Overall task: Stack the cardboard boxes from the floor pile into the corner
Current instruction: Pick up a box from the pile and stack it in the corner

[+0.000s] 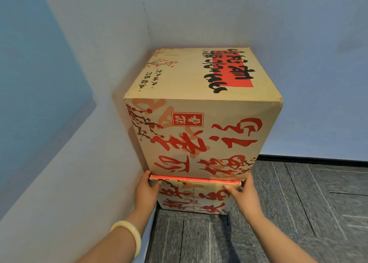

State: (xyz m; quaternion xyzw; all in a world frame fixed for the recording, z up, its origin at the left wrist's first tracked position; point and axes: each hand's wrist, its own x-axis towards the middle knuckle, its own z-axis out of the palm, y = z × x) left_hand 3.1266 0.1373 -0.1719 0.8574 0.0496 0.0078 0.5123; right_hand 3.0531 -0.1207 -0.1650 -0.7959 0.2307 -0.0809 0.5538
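Note:
Two printed cardboard boxes stand stacked in the corner where the walls meet. The large upper box (pixel 201 111) is tan with red and black calligraphy and sits on a smaller lower box (pixel 196 200) with a red top edge. My left hand (pixel 147 191) wraps round the lower box's top left corner, thumb on its front face, just under the upper box. My right hand (pixel 244 195) holds the top right corner the same way. The fingers of both hands are hidden behind the box sides.
The left wall (pixel 65 143) and the back wall (pixel 298 63) are pale blue-white and enclose the stack. Grey carpet tiles (pixel 298 213) cover the floor to the right and in front. A pale bangle (pixel 129 237) sits on my left wrist.

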